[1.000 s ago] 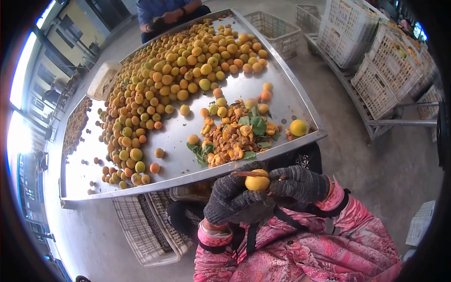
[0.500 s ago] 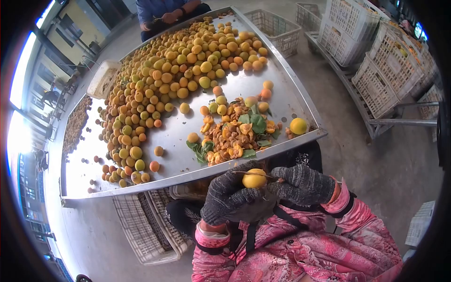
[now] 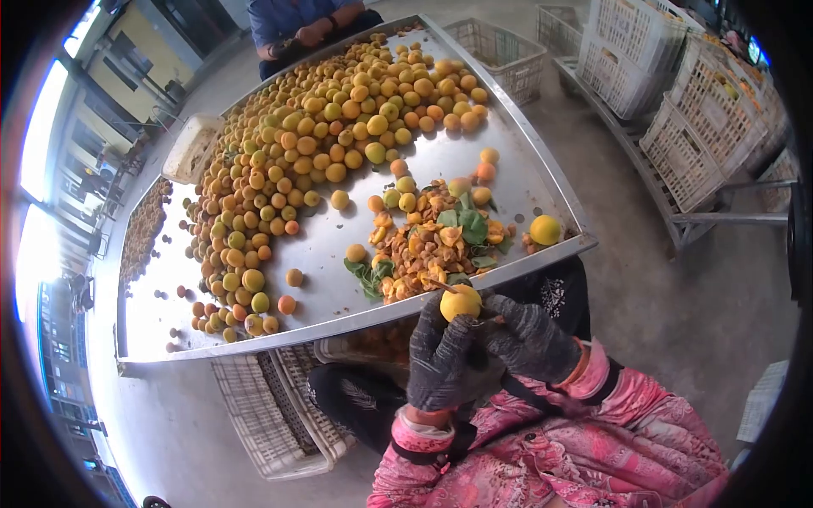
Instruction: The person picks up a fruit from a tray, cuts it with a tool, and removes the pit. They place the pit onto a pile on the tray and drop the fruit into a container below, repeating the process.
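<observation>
Both of my hands wear dark grey knit gloves and meet just below the near edge of the metal table (image 3: 339,323). My left hand (image 3: 440,360) has its fingers wrapped round a yellow fruit (image 3: 460,303), with a thin brown stick at the fruit's upper left. My right hand (image 3: 533,339) is closed at the fruit's right side; what its fingertips pinch is too small to make out. Right behind the fruit, on the table, lies a heap of split fruit pieces (image 3: 419,254) with green leaves (image 3: 472,227). A large pile of whole fruit (image 3: 305,140) spreads beyond it.
A single yellow fruit (image 3: 544,229) lies near the table's right corner. Plastic crates (image 3: 271,415) stand below the table at the left. More crates are stacked on a cart (image 3: 631,161) at the right. Another person (image 3: 296,25) sits at the far side.
My left hand has moved right and turned more upright around the fruit. The fruit has risen slightly, and the stick now points up-left instead of lying across it. My right hand has tilted.
</observation>
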A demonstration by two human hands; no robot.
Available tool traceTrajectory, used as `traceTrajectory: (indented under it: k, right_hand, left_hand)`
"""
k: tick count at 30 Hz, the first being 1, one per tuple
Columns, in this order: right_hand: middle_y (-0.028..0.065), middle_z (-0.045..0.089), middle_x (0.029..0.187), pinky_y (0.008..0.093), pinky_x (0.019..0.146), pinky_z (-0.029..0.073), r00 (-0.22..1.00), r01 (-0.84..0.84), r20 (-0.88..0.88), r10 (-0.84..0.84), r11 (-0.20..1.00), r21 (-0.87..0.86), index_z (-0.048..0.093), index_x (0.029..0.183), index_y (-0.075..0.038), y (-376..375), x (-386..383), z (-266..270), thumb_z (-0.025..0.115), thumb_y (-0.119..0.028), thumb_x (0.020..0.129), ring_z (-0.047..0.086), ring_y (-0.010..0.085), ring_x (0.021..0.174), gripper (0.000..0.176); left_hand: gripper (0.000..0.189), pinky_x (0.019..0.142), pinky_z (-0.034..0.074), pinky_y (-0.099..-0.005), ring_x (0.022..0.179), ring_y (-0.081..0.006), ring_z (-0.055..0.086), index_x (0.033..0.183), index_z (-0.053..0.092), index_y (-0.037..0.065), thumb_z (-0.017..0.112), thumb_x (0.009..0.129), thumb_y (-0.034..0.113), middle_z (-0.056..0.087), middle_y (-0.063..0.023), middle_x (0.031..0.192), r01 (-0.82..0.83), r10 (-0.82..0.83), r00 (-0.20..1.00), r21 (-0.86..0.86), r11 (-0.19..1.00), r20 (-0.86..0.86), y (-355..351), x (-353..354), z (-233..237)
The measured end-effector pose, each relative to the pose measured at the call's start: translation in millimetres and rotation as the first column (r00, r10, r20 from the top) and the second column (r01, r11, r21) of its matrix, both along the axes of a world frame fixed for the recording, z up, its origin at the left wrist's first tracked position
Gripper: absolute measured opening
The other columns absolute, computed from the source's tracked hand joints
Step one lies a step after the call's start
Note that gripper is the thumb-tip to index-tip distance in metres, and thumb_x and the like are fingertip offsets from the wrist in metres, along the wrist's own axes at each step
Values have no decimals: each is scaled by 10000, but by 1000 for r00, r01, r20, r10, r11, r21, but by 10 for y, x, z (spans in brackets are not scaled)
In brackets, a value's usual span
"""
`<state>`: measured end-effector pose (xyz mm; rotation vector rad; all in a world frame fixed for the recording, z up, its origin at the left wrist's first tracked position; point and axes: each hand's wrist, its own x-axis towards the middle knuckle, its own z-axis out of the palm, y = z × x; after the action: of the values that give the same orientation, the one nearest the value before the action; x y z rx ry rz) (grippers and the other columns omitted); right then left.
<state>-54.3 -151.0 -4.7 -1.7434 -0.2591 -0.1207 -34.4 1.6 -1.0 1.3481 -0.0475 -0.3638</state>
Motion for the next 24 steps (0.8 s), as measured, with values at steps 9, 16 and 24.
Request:
traceTrajectory:
  k: [9,16,24]
  right_hand:
    - [208,609,926,393,703,499,999,12,50,-5,989,-146,497,1190,10,50,-17,93,582,-139,836,622,324,829,393]
    - [157,582,1081,325,806,470,973,-123,-158,165,961,246,486,1208,10,-66,-32,228,555,-112,867,581,250,970,369]
    - [115,603,1053,309,848,449,937,-295,-146,317,943,153,479,1235,-7,-319,61,280,515,-105,893,574,182,956,357]
  left_hand:
    - [372,683,451,-255,793,-135,551,1170,483,-21,566,864,174,589,-68,937,-71,66,997,-242,968,-26,-195,56,318]
    - [448,776,468,-283,906,-172,571,1196,459,-31,586,846,218,590,-100,1024,-21,26,993,-48,999,116,-23,92,87]
    - [478,747,475,-272,865,-170,584,1202,451,-41,610,832,216,600,-103,967,78,-44,981,-173,982,190,-74,153,175]
